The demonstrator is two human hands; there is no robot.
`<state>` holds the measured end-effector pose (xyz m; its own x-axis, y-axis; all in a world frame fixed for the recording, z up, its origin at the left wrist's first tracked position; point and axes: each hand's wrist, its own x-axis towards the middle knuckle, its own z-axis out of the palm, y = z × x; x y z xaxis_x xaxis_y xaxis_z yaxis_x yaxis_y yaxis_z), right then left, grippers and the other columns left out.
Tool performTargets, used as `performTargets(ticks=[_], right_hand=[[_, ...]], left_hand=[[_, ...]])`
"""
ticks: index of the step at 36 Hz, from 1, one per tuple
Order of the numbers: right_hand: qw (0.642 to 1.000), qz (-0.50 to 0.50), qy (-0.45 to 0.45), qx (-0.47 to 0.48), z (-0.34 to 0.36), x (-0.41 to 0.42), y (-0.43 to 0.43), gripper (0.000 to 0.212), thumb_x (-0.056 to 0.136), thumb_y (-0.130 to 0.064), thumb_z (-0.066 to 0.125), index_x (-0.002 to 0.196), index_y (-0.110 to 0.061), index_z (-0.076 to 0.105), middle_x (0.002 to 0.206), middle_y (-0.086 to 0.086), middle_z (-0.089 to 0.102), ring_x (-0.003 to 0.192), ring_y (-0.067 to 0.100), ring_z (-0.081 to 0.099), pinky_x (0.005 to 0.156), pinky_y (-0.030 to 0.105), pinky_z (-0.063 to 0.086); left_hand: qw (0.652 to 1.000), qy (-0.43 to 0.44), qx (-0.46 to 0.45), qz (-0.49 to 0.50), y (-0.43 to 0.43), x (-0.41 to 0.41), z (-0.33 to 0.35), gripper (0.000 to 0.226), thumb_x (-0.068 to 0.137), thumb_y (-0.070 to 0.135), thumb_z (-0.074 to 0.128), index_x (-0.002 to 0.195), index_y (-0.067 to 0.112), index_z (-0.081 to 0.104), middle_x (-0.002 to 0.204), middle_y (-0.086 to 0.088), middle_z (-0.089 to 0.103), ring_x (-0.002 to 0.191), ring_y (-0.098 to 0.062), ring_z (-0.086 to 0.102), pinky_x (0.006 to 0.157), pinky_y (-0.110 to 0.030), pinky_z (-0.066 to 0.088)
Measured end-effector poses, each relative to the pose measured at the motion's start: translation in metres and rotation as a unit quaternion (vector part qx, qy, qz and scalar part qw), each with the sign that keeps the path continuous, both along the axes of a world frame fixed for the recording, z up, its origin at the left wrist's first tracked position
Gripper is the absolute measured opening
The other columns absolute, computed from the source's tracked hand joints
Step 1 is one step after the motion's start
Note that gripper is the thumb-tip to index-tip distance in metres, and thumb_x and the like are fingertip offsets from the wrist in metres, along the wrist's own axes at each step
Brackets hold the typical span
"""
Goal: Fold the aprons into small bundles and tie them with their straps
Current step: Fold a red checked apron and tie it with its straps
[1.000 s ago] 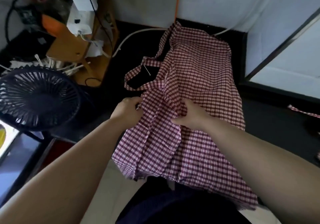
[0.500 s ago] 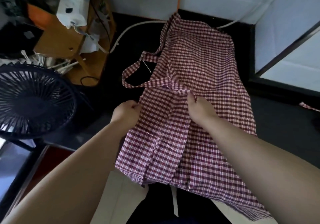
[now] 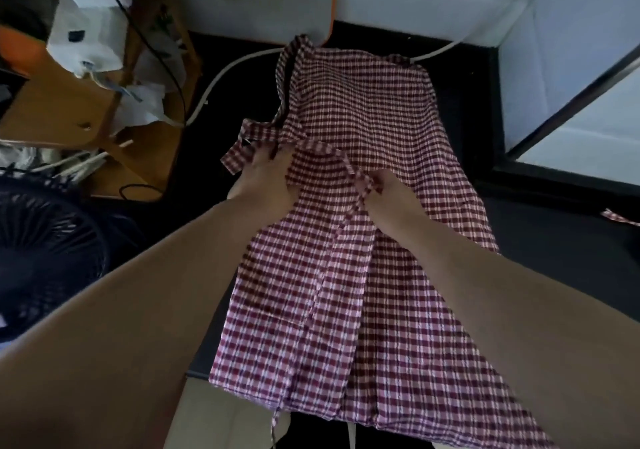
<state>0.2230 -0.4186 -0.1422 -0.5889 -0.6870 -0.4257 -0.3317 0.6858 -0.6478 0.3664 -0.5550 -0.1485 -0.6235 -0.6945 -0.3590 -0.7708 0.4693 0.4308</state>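
Note:
A red-and-white checked apron [image 3: 367, 129] lies lengthwise on a black table [image 3: 540, 261], its near end hanging over the front edge. Its left side is folded in over the middle. My left hand [image 3: 266, 181] rests on the apron's left edge with fingers stretched forward, their tips at the strap loop [image 3: 242, 147]. My right hand [image 3: 388, 192] pinches a checked strap [image 3: 360, 185] at the apron's middle, where the fold edge runs.
A dark fan [image 3: 45, 251] stands at the left. A wooden stand [image 3: 69, 109] with white devices, cables and paper is at the far left. A white cable [image 3: 221, 77] crosses the table's back. Another checked strap [image 3: 620, 216] lies at the right edge. White panels stand behind and right.
Both hands moved forward along the apron. My left hand went from the side edge up to the strap loop, and my right hand took hold of the strap at the middle.

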Motion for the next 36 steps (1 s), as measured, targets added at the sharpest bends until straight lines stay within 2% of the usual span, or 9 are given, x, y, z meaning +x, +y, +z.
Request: performTargets(ticks=[4,8,12,17,22,27,31,34,36], right_hand=[[0.998,0.052,0.042,0.022,-0.01,-0.001,0.007,0.04,0.096,-0.046,0.048,0.123,-0.017,0.049,0.081,-0.003,0.062,0.057,0.01,0.056,0.046,0.021,0.042],[0.993,0.093,0.065,0.038,-0.023,-0.002,0.01,0.048,0.092,-0.047,0.053,0.132,-0.021,0.046,0.114,0.003,0.06,0.086,0.018,0.062,0.062,0.026,0.049],[0.995,0.072,0.051,0.041,-0.015,-0.009,0.008,0.032,0.1,-0.038,0.041,0.124,-0.019,0.049,0.085,-0.002,0.06,0.058,0.009,0.054,0.041,0.017,0.033],[0.997,-0.005,0.043,0.062,-0.015,-0.016,0.002,0.031,0.101,-0.041,0.037,0.096,-0.017,0.057,0.085,-0.002,0.058,0.068,0.014,0.055,0.051,0.022,0.037],[0.996,0.003,0.047,0.078,-0.009,-0.014,0.001,0.042,0.097,-0.047,0.046,0.118,-0.011,0.053,0.102,0.001,0.055,0.085,0.017,0.05,0.074,0.029,0.042],[0.999,-0.013,0.049,-0.01,0.011,-0.029,0.02,0.049,0.093,-0.015,0.052,0.141,-0.013,0.039,0.13,0.006,0.053,0.102,0.015,0.051,0.087,0.021,0.039],[0.977,-0.053,0.196,0.071,0.015,-0.057,0.044,0.065,0.085,-0.026,0.059,0.144,-0.019,0.033,0.14,0.013,0.041,0.128,0.033,0.04,0.107,0.046,0.034],[0.98,-0.144,0.051,0.125,0.014,-0.068,0.058,0.085,0.085,-0.04,0.064,0.151,-0.018,0.015,0.147,0.015,0.033,0.129,0.033,0.04,0.107,0.046,0.037],[0.973,-0.205,-0.087,0.065,0.016,-0.071,0.068,0.082,0.079,-0.034,0.074,0.145,-0.009,0.032,0.136,0.013,0.05,0.116,0.029,0.055,0.099,0.044,0.047]], left_hand=[[0.997,-0.061,-0.019,-0.032,-0.007,-0.014,-0.002,0.054,0.098,0.046,0.044,0.148,0.028,0.031,0.149,-0.011,0.032,0.126,-0.03,0.043,0.1,-0.047,0.044],[0.993,-0.076,-0.094,0.011,-0.004,-0.016,-0.003,0.03,0.101,0.031,0.041,0.123,0.013,0.052,0.129,-0.012,0.052,0.112,-0.03,0.052,0.091,-0.049,0.048],[0.994,-0.022,-0.057,0.096,-0.013,-0.011,-0.007,0.029,0.1,0.022,0.043,0.119,0.003,0.054,0.123,-0.015,0.057,0.11,-0.033,0.055,0.089,-0.042,0.048],[0.97,0.056,0.007,0.238,-0.022,0.009,-0.012,0.021,0.097,0.024,0.051,0.11,0.011,0.058,0.111,-0.012,0.062,0.088,-0.023,0.055,0.073,-0.033,0.046],[0.976,0.02,-0.078,0.203,-0.001,0.001,-0.003,0.036,0.096,0.015,0.048,0.132,0.011,0.049,0.14,-0.016,0.04,0.119,-0.034,0.047,0.096,-0.049,0.046],[0.994,0.083,-0.063,-0.032,0.03,-0.015,0.006,0.039,0.096,0.028,0.051,0.135,0.022,0.052,0.145,-0.003,0.038,0.133,-0.023,0.036,0.107,-0.041,0.038],[0.988,-0.107,0.022,-0.112,0.04,-0.022,-0.008,0.07,0.093,0.06,0.042,0.153,0.032,0.018,0.162,0.0,0.0,0.147,-0.026,0.005,0.119,-0.048,0.015],[0.984,-0.155,0.016,-0.092,0.037,-0.024,-0.009,0.078,0.092,0.063,0.04,0.154,0.033,0.004,0.161,0.001,-0.014,0.147,-0.029,-0.004,0.119,-0.049,0.012],[0.983,-0.159,0.019,-0.089,0.032,-0.027,-0.012,0.081,0.092,0.063,0.042,0.154,0.032,0.0,0.161,0.0,-0.017,0.147,-0.029,-0.005,0.12,-0.049,0.01]])
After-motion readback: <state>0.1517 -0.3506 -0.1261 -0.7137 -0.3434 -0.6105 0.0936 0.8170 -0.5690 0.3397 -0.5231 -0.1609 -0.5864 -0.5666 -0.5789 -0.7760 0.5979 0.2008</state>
